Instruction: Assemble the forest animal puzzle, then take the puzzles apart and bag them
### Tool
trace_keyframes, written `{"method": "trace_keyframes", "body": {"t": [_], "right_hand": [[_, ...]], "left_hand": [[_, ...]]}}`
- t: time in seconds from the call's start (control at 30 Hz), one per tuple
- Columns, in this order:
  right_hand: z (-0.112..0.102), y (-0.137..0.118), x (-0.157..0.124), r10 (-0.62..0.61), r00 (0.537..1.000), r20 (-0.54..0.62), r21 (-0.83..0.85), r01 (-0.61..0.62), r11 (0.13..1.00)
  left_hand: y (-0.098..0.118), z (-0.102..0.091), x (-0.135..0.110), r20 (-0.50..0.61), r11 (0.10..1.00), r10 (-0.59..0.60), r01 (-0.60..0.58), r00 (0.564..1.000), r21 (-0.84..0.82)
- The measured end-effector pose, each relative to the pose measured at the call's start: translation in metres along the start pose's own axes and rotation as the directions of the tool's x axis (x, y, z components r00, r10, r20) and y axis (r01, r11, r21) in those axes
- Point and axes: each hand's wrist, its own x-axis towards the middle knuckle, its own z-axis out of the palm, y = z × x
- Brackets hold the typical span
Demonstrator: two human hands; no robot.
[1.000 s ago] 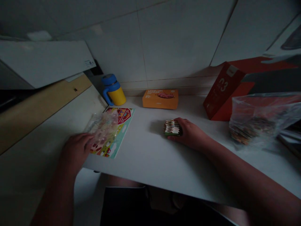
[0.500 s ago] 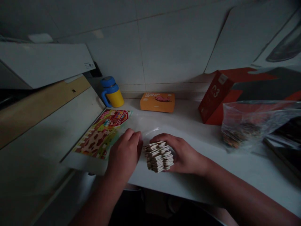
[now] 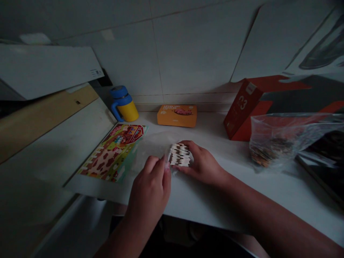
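Observation:
My right hand is closed around a stack of puzzle pieces, their pale cut edges turned toward me. Just left of it, my left hand pinches the edge of a clear plastic bag. The bag's mouth lies against the left side of the stack, and the rest of it spreads over the white tabletop. Whether the pieces are inside the bag's mouth or only beside it I cannot tell. Partly under the bag's left side is a colourful farm picture sheet.
At the back stand a yellow and blue mug and an orange puzzle box. A red box is on the right, with a clear bag of pieces before it. White panels border the left side.
The stack has moved away from me, its end now facing me more squarely. My left hand has come to the bag, whose edge is drawn up against the pieces.

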Motion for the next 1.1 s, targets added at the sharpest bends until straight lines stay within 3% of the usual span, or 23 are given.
{"method": "trace_keyframes", "body": {"t": [0.13,0.27,0.37,0.47,0.57,0.67,0.8,0.9,1.0,1.1], "right_hand": [[0.004,0.0,0.0,-0.161,0.986,0.048,-0.092,0.165,0.982],[0.01,0.001,-0.001,-0.314,0.944,0.099,-0.184,0.328,0.927],[0.015,0.001,-0.001,-0.374,0.917,0.138,-0.161,0.394,0.905],[0.016,-0.003,0.001,-0.298,0.948,0.112,-0.061,0.306,0.95],[0.014,-0.005,0.004,-0.087,0.996,0.001,0.024,0.087,0.996],[0.014,-0.001,0.003,0.091,0.994,-0.062,0.079,-0.086,0.993],[0.023,0.015,-0.001,0.066,0.996,0.056,0.1,-0.071,0.992],[0.029,0.022,-0.005,0.041,0.99,0.132,0.153,-0.061,0.986],[0.027,0.017,-0.009,0.052,0.991,0.121,0.165,-0.072,0.984],[0.016,0.005,-0.009,0.067,0.997,0.05,0.161,-0.074,0.984]], "left_hand": [[0.007,0.009,0.0,-0.059,0.989,-0.013,0.021,0.998,0.147],[0.02,0.012,0.001,-0.044,0.991,0.046,-0.04,0.998,0.13],[0.031,0.013,-0.001,-0.048,0.989,0.099,-0.093,0.994,0.111],[0.041,0.015,-0.005,-0.065,0.987,0.137,-0.131,0.988,0.095],[0.049,0.021,-0.014,-0.062,0.987,0.16,-0.158,0.985,0.042],[0.056,0.032,-0.021,0.015,0.979,0.206,-0.206,0.978,0.001],[0.067,0.04,-0.019,0.11,0.947,0.321,-0.318,0.941,-0.047],[0.076,0.042,-0.016,0.143,0.935,0.35,-0.337,0.926,-0.112],[0.086,0.049,-0.024,0.176,0.915,0.353,-0.299,0.919,-0.272],[0.096,0.06,-0.042,0.122,0.901,0.282,-0.218,0.952,-0.375]]}}
